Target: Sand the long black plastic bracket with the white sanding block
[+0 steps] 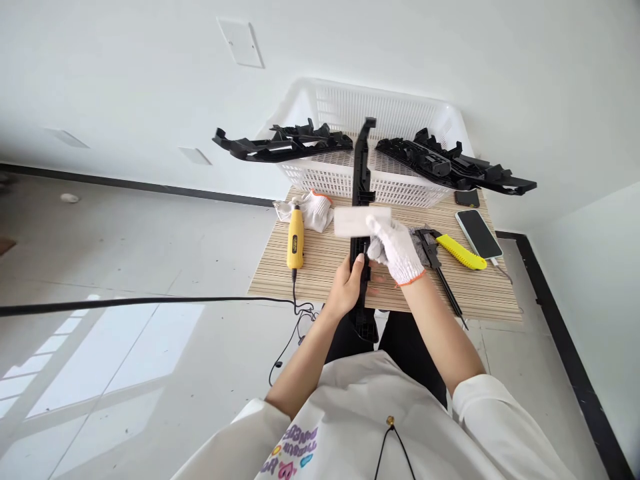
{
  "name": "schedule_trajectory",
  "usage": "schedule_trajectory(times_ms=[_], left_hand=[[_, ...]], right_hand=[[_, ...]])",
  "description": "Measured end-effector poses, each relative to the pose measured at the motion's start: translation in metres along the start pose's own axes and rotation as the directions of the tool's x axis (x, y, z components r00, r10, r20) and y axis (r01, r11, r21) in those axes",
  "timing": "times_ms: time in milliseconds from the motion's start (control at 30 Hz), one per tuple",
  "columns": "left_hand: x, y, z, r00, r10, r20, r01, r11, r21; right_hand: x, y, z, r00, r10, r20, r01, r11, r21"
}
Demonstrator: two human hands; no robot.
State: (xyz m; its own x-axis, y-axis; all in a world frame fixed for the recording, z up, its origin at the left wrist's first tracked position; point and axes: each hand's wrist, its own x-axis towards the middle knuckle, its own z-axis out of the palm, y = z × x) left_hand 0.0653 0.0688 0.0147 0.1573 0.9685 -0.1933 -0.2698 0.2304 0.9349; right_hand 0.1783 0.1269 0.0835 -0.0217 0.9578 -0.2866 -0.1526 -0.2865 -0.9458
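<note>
My bare left hand (346, 288) is wrapped round the lower part of a long black plastic trim piece (361, 173). The piece runs away from my lap over the table's front edge, its far end above the basket rim. In a white knitted glove with an orange cuff, my right hand (397, 248) grips a flat white rectangular block (353, 222). That block lies across the black piece, above my left hand; whether it touches the piece I cannot tell.
A white plastic basket (325, 180) at the back holds more black plastic pieces (440, 163) jutting past its sides. On the striped table (270, 280) are a corded yellow hand tool (296, 240), a white glove (317, 212), a yellow-handled tool (460, 252), a black caliper-like tool (435, 257) and a phone (479, 233).
</note>
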Motion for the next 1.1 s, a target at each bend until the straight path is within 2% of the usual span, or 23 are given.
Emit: schedule_trajectory(times_ms=[67,200,300,433,567,700,800,833,933,1067,1100], left_hand=[[-0.0008,0.0016,0.0001,1.000,0.021,0.000,-0.021,0.999,0.025],[-0.0019,0.0044,0.0004,0.999,0.023,0.030,-0.025,0.997,0.072],[-0.0019,0.0049,0.0006,0.999,0.028,0.038,-0.031,0.997,0.064],[-0.0019,0.0040,0.0004,0.998,0.018,0.061,-0.025,0.994,0.109],[-0.0035,0.0025,0.0005,0.998,0.061,0.033,-0.065,0.991,0.121],[-0.0044,0.0007,0.0010,0.997,0.069,0.046,-0.073,0.993,0.091],[-0.0045,-0.0001,0.0007,0.996,0.079,0.035,-0.082,0.990,0.112],[-0.0046,-0.0001,0.0005,0.996,0.082,0.035,-0.086,0.987,0.134],[-0.0052,0.0013,0.0002,0.996,0.072,0.049,-0.079,0.980,0.183],[-0.0060,0.0037,0.0013,0.995,0.091,0.033,-0.096,0.980,0.172],[-0.0061,0.0041,0.0017,0.995,0.095,0.035,-0.100,0.980,0.173]], right_hand=[[0.0000,0.0001,-0.0022,0.996,0.043,0.074,-0.040,0.998,-0.040],[0.0006,-0.0001,-0.0052,1.000,-0.006,-0.003,0.006,1.000,0.010],[0.0001,-0.0019,-0.0049,0.997,0.043,0.071,-0.038,0.997,-0.070],[-0.0006,-0.0054,-0.0034,0.998,0.004,-0.062,-0.005,1.000,-0.013],[-0.0005,-0.0068,-0.0022,0.997,0.058,0.057,-0.051,0.992,-0.113],[-0.0005,-0.0061,-0.0016,0.999,0.008,-0.035,-0.009,0.999,-0.033],[-0.0017,-0.0048,-0.0025,0.994,0.062,0.094,-0.051,0.993,-0.111],[-0.0021,-0.0046,-0.0032,0.993,0.063,0.104,-0.050,0.991,-0.124],[-0.0025,-0.0058,-0.0058,1.000,0.005,0.013,-0.003,0.996,-0.089],[-0.0021,-0.0078,-0.0062,0.988,0.071,0.136,-0.047,0.983,-0.178],[-0.0019,-0.0077,-0.0055,0.990,0.065,0.124,-0.043,0.984,-0.171]])
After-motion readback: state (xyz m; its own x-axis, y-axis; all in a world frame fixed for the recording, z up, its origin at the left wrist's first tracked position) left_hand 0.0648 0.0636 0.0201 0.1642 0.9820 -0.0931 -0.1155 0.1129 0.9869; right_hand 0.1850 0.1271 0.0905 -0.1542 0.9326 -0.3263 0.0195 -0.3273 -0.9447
